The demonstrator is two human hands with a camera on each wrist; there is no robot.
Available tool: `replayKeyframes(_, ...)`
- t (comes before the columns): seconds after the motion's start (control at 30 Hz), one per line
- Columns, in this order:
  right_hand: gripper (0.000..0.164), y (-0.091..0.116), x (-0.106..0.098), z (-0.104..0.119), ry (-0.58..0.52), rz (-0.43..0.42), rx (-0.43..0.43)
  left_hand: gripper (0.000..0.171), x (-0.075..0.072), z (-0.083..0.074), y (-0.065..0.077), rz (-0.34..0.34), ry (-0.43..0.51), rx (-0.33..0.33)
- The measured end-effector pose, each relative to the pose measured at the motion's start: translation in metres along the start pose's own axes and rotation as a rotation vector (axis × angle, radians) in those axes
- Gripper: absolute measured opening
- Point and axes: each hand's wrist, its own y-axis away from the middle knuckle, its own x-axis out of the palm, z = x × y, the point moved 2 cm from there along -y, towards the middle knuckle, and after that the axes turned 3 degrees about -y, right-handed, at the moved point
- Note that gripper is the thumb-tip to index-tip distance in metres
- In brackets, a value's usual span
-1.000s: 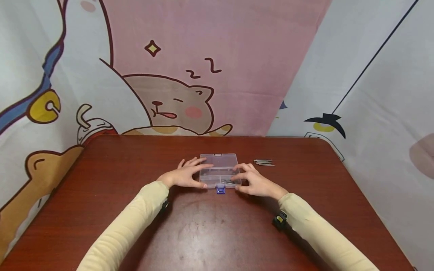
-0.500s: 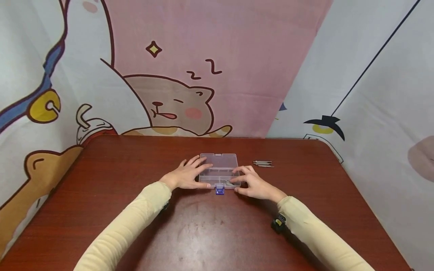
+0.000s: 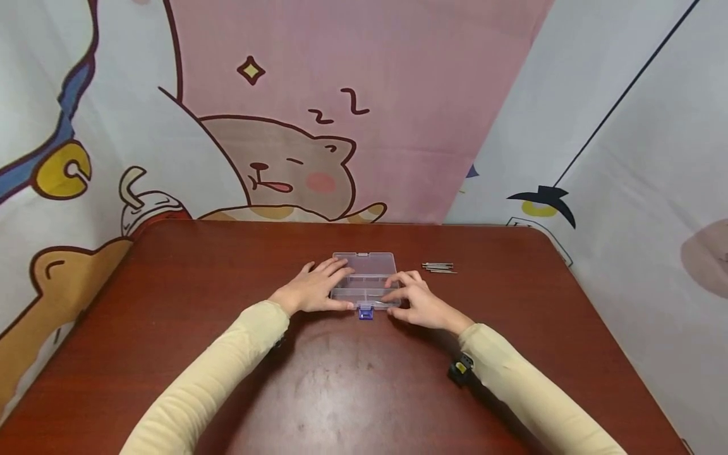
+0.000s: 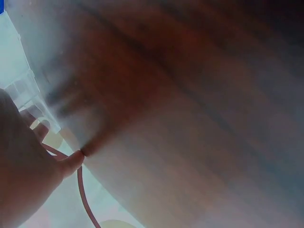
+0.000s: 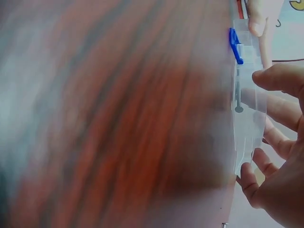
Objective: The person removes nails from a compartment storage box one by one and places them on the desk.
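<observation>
A clear plastic compartment box point(image 3: 349, 294) stands on the table with its lid point(image 3: 368, 264) laid back, in the head view. Its blue latch point(image 3: 366, 313) hangs at the front. My left hand point(image 3: 313, 292) rests on the box's left side, fingers spread and thumb along the front edge. With fingers bent, my right hand point(image 3: 423, 305) reaches into the front right compartment, its thumb by the front wall. A nail point(image 5: 238, 92) lies in that compartment in the right wrist view, close to the index fingertip. No nail is visibly pinched. The left wrist view shows only part of the left hand point(image 4: 28, 166).
Several loose nails point(image 3: 438, 268) lie in a small row on the brown wooden table point(image 3: 341, 392), right of the box. A cloth with cartoon animals point(image 3: 307, 170) hangs behind the table's far edge.
The left thumb has slid a little to the right along the box's front edge. Nails in the compartment have shifted from slanting to lying more along the front wall. The head view has tilted slightly.
</observation>
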Motion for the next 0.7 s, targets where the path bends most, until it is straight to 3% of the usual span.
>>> replayKeyframes(0.2, 0.008, -0.0036, 0.0027, 0.0021, -0.030, -0.014, 0.049, 0.085, 0.0005, 0.0010, -0.0002, 0.001, 0.014, -0.004)
replayKeyframes(0.5, 0.008, -0.0038, 0.0064, -0.0010, -0.044, -0.045, 0.107, 0.086, 0.0017, 0.0007, -0.0026, 0.010, 0.022, -0.004)
replayKeyframes(0.7, 0.004, -0.0062, 0.0056, 0.0075, -0.049, -0.002, 0.138, 0.086, 0.0043, 0.0031, -0.0017, -0.004, 0.032, -0.010)
